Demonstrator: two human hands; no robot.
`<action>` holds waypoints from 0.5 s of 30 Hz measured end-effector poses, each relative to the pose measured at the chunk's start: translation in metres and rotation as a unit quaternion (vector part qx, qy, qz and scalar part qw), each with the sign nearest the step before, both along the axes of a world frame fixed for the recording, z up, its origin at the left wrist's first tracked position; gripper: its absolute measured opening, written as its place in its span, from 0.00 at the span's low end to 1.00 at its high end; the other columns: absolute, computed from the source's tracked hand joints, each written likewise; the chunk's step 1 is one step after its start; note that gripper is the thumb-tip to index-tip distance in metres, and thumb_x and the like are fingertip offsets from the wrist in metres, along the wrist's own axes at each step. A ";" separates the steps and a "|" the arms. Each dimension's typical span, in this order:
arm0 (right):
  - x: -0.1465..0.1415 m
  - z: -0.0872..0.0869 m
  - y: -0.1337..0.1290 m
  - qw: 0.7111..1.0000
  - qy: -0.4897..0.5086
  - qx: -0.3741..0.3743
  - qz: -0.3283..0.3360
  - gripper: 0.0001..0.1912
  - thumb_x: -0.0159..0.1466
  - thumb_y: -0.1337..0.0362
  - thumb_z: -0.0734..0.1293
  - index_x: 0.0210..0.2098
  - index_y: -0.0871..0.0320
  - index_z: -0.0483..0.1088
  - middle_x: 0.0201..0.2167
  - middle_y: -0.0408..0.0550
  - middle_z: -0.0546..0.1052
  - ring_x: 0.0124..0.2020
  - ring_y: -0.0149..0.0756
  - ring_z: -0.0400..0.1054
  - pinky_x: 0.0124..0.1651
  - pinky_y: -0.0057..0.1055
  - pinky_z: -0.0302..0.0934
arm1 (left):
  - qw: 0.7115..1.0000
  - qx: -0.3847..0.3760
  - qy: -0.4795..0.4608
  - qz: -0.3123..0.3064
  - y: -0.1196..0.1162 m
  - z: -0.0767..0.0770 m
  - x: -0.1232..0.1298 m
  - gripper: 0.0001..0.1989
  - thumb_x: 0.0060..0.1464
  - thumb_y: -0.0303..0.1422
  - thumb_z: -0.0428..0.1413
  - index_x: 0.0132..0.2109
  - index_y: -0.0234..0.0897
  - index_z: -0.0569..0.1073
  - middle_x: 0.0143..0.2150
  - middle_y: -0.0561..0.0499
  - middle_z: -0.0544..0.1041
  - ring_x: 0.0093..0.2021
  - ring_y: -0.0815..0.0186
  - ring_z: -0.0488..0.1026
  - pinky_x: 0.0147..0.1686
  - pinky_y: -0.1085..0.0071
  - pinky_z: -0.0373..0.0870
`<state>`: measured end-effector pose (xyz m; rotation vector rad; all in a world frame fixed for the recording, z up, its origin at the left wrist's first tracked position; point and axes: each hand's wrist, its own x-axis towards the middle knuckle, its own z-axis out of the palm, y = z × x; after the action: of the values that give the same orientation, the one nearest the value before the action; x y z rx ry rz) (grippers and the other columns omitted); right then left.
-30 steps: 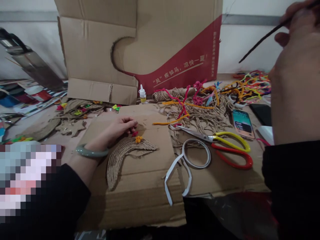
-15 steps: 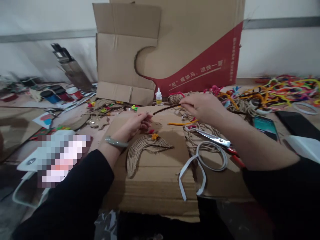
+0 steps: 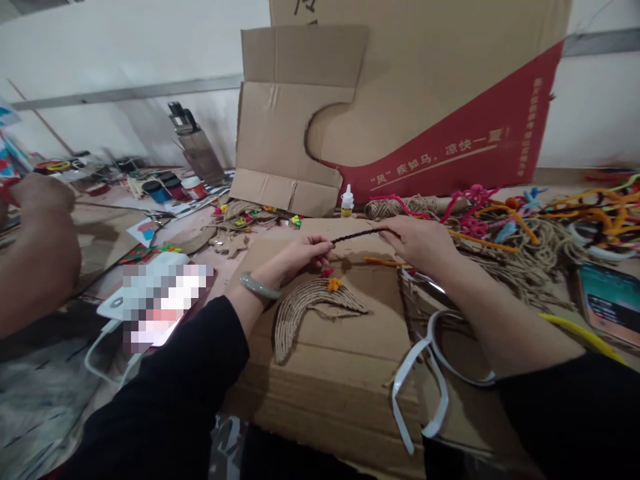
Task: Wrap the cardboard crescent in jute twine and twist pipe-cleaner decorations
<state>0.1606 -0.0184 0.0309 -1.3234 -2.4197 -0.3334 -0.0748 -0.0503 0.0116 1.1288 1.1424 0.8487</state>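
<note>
A dark brown twisted pipe cleaner (image 3: 356, 235) stretches between my hands above the cardboard sheet (image 3: 345, 347). My left hand (image 3: 307, 255), with a pale green bangle (image 3: 260, 287) on its wrist, pinches the left end. At the other end, the fingers of my right hand (image 3: 417, 240) are closed on it. Below them lies a curved crescent of coiled jute twine (image 3: 300, 313), with a small orange flower (image 3: 335, 285) and a pink one (image 3: 327, 273) at its upper edge. An orange pipe cleaner (image 3: 384, 262) rests near my right hand. Scissors (image 3: 427, 283) are partly hidden under my right forearm.
A small glue bottle (image 3: 347, 203) stands before the upright cardboard (image 3: 295, 60). Coloured pipe cleaners (image 3: 607, 217) and jute twine (image 3: 520, 260) heap up at right. White strips (image 3: 400, 387) lie near the front. Phones flank the sheet. Another person's arm (image 3: 40, 253) reaches in at left.
My left fingers now pinch the pipe cleaner's left end, which was just off their tips. The view has swung left, and another person's arm has come into sight.
</note>
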 end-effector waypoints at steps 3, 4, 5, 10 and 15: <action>0.007 0.003 0.003 0.998 -0.052 0.024 -0.022 0.15 0.65 0.63 0.57 0.42 0.56 0.74 0.39 0.50 0.78 0.38 0.39 0.70 0.33 0.31 0.55 | 1.000 -0.005 -0.007 0.018 0.004 -0.002 -0.002 0.08 0.54 0.33 0.55 0.29 0.34 0.68 0.24 0.54 0.70 0.19 0.78 0.64 0.19 0.79 0.55; 0.010 0.004 0.005 0.997 -0.071 0.032 -0.027 0.15 0.64 0.64 0.57 0.40 0.59 0.75 0.38 0.52 0.78 0.38 0.40 0.69 0.34 0.32 0.55 | 1.000 -0.004 -0.012 0.026 0.005 -0.003 -0.003 0.09 0.54 0.33 0.56 0.28 0.35 0.68 0.24 0.54 0.71 0.20 0.78 0.65 0.19 0.78 0.55; 0.014 0.005 0.008 0.995 -0.083 0.043 -0.030 0.15 0.64 0.65 0.57 0.38 0.60 0.75 0.37 0.54 0.77 0.39 0.42 0.68 0.37 0.34 0.55 | 0.999 0.001 -0.017 0.032 0.006 -0.003 -0.005 0.09 0.53 0.33 0.56 0.28 0.35 0.68 0.24 0.54 0.71 0.20 0.77 0.65 0.19 0.78 0.55; 0.038 0.007 0.022 0.991 0.008 0.125 -0.056 0.17 0.64 0.66 0.56 0.37 0.63 0.76 0.41 0.58 0.75 0.45 0.45 0.63 0.46 0.38 0.55 | 0.997 0.035 -0.039 0.061 0.007 -0.002 -0.008 0.09 0.53 0.35 0.56 0.29 0.34 0.69 0.27 0.52 0.72 0.24 0.76 0.67 0.23 0.78 0.60; 0.044 0.016 0.030 0.917 0.379 0.109 -0.065 0.10 0.58 0.63 0.66 0.34 0.61 0.78 0.31 0.54 0.74 0.34 0.40 0.65 0.39 0.38 0.58 | 0.994 0.041 -0.095 0.040 0.002 0.002 -0.005 0.14 0.53 0.41 0.57 0.38 0.33 0.71 0.31 0.51 0.73 0.26 0.75 0.69 0.25 0.77 0.62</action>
<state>0.2042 0.0119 0.0474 -1.2171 -1.6058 -0.0852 -0.0803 -0.0486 0.0137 1.0503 1.0065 1.0505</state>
